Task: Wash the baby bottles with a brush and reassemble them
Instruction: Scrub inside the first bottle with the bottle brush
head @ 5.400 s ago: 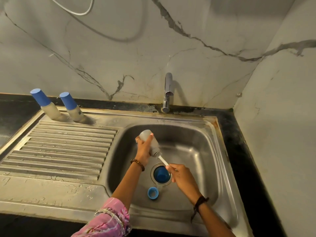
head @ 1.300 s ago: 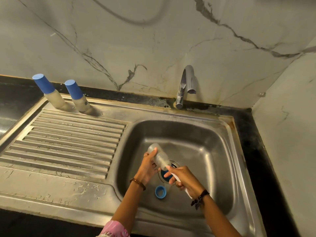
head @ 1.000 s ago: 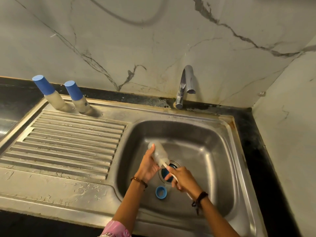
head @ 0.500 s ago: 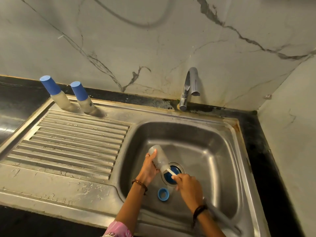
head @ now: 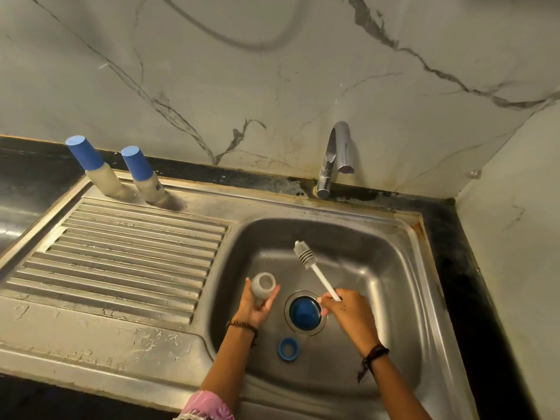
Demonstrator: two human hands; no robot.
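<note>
My left hand [head: 257, 304] grips the open bottle [head: 263, 285] upright over the basin. My right hand [head: 345, 310] grips the brush [head: 315, 269] handle, bristles raised clear beyond it. Between my hands lies a blue cap [head: 304, 310] on the drain; the blue ring [head: 288, 348] sits nearer my wrists.

A stainless steel sink [head: 403, 268] with a ribbed drainboard [head: 121, 253] sits in a black counter [head: 454, 268]. Two capped bottles [head: 97, 168] [head: 142, 174] (blue caps, pale bodies) stand just beside each other at the drainboard's back edge. In the basin, a blue cap [head: 304, 310] sits in the drain, with a blue ring [head: 288, 348] near it on the basin floor.
</note>
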